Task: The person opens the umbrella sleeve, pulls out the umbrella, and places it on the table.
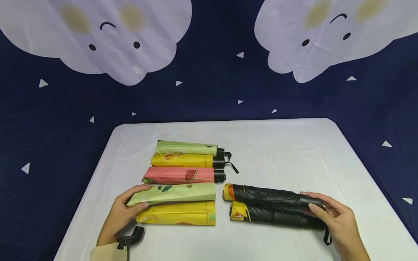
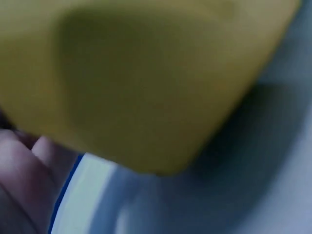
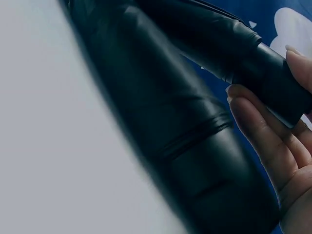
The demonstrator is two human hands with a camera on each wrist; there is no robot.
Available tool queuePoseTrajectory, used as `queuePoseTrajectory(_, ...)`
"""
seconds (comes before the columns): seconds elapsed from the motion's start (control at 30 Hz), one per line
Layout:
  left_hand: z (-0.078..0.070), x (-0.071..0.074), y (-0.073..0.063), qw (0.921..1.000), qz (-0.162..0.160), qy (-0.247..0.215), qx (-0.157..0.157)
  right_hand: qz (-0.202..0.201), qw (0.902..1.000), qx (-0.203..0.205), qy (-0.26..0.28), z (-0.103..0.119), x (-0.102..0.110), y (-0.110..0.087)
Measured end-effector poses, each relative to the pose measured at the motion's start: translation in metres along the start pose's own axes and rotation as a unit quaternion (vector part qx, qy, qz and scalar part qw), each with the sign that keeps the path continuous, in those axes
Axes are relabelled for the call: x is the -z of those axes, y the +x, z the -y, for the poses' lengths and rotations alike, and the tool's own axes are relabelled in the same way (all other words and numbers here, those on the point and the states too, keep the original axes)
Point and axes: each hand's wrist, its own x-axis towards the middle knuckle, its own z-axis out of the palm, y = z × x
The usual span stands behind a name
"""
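My left hand (image 1: 121, 209) pinches the left end of a light green umbrella sleeve (image 1: 183, 193), from which no handle shows. Just below it lies a yellow sleeve (image 1: 183, 214), also without a visible handle; yellow fabric (image 2: 146, 87) fills most of the left wrist view. On the right, my right hand (image 1: 341, 217) grips the black handle (image 3: 273, 80) of a folded black umbrella (image 1: 267, 195) with a yellow-orange tip. A second black folded umbrella (image 1: 281, 216) lies directly beneath it, its wrist strap hanging near my thumb.
Behind the green sleeve, three sleeved umbrellas with black handles lie in a stack of rows: red (image 1: 176, 174), yellow (image 1: 192, 160) and light green (image 1: 186, 148). They rest on a white-covered table (image 1: 277, 156) before a dark blue cloud-patterned cloth (image 1: 212, 65).
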Motion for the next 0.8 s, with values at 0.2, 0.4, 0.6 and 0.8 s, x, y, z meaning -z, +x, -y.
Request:
queuePoseTrajectory(0.2,0.001,-0.007,0.005,0.9993,0.02,0.032,-0.002,0.033,0.9989,-0.004,-0.033,-0.009,0.007,0.006)
queuePoseTrajectory(0.4,0.004,-0.008,0.006,0.999,0.027,0.035,0.002,0.052,0.9955,-0.01,-0.079,-0.018,0.014,0.011)
queuePoseTrajectory(0.6,0.007,-0.006,0.005,0.9986,0.047,0.012,0.02,0.058,0.9843,-0.038,-0.162,-0.023,0.018,0.011)
queuePoseTrajectory(0.8,0.005,-0.007,0.006,0.9981,0.048,0.015,0.035,0.054,0.9732,-0.036,-0.221,-0.025,0.017,0.01)
